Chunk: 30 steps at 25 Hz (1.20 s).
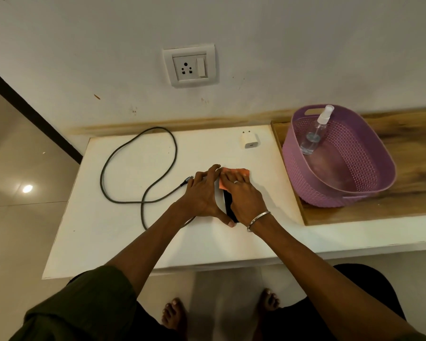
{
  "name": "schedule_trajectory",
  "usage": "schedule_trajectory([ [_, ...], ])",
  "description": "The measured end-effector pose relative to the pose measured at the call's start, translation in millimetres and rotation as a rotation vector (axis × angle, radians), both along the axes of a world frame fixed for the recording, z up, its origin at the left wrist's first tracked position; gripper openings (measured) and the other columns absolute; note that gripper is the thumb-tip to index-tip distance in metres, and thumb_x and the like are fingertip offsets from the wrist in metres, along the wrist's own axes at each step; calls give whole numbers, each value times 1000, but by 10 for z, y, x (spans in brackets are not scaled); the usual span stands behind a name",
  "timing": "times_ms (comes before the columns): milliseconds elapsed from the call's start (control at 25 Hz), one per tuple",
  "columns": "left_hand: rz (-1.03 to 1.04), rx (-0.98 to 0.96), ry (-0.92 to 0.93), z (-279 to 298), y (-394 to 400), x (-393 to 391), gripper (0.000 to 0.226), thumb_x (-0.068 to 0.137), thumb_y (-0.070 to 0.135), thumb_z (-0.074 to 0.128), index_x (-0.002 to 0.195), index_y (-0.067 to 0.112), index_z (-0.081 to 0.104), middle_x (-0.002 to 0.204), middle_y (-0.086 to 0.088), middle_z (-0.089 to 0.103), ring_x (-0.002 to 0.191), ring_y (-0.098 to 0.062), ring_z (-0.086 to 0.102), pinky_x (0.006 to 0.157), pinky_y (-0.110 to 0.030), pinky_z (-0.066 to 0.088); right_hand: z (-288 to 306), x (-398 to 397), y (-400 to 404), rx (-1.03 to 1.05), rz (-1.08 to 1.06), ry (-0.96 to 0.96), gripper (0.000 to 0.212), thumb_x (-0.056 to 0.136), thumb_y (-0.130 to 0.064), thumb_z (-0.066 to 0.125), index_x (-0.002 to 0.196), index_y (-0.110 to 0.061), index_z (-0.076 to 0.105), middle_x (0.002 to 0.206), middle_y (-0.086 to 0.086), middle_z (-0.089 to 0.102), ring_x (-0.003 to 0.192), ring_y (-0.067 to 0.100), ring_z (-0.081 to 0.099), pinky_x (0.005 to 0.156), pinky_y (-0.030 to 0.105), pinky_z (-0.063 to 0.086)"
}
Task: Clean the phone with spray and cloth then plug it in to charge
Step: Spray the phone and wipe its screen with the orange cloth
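The phone (228, 205) lies on the white table (108, 230), dark with a pale glare on its screen, mostly covered by both hands. My left hand (202, 193) grips its left edge, thumb at the near end. My right hand (241, 193) presses an orange cloth (234, 172) flat onto the phone's far end. A dark braided charging cable (143, 153) loops on the table to the left, one plug (187, 180) beside my left fingers. The white charger adapter (250, 140) lies at the back. A clear spray bottle (314, 134) leans inside the purple basket (349, 193).
A wall socket with a switch (190, 66) sits above the table's back edge. The purple basket stands on a wooden board (408, 153) to the right. The table's left edge drops to a tiled floor (17, 168). My bare feet show below the near edge.
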<state>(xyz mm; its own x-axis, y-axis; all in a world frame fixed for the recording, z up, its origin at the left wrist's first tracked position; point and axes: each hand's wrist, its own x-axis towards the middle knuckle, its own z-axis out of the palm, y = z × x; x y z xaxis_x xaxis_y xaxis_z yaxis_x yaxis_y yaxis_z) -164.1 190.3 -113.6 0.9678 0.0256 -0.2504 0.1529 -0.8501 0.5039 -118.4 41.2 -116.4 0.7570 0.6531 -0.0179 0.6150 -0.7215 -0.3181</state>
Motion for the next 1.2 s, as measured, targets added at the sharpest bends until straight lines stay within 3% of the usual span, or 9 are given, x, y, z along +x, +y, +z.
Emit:
schedule_trajectory([
  [120, -6, -3, -24, -2, -7, -2, 147, 24, 81, 78, 144, 32, 10, 148, 6, 32, 133, -26, 28, 107, -46, 26, 23, 16, -41, 26, 31, 54, 58, 91, -14, 56, 146, -20, 35, 151, 2, 39, 139, 26, 36, 104, 36, 43],
  [360, -39, 50, -17, 33, 8, 12, 149, 21, 88, 72, 146, 32, 13, 146, 6, 37, 132, -26, 30, 107, -48, 30, 97, -98, -77, 22, 44, 96, 59, 85, -12, 65, 140, -21, 43, 139, 3, 52, 122, 29, 54, 94, 38, 51],
  [560, -36, 47, -16, 64, 1, -3, 147, 24, 88, 73, 145, 32, 12, 145, 3, 42, 134, -26, 30, 107, -48, 29, 134, -260, -189, 55, 24, 167, 60, 79, -14, 74, 134, -21, 50, 137, 4, 54, 121, 28, 53, 102, 37, 48],
  [760, -50, 51, -27, 95, 2, -27, 144, 25, 87, 74, 143, 36, 11, 148, 0, 40, 139, -27, 27, 110, -49, 26, 170, -452, -361, 103, 30, 182, 39, 86, -15, 66, 124, -20, 60, 124, 5, 64, 115, 25, 57, 102, 31, 44],
  [960, -67, 76, 2, 87, -8, -45, 148, 28, 89, 72, 148, 34, 5, 154, -3, 33, 145, -29, 19, 116, -53, 21, 218, -525, -448, 74, -7, 186, 39, 90, -13, 60, 127, -23, 57, 124, 7, 64, 120, 29, 56, 111, 35, 34],
  [1200, -105, 133, 49, 42, -24, -31, 148, 36, 91, 68, 151, 34, -6, 159, -5, 24, 149, -32, 7, 116, -60, 9, 255, -499, -501, 105, -64, 264, 38, 89, -17, 61, 126, -24, 51, 120, 8, 62, 105, 25, 62, 94, 28, 49],
])
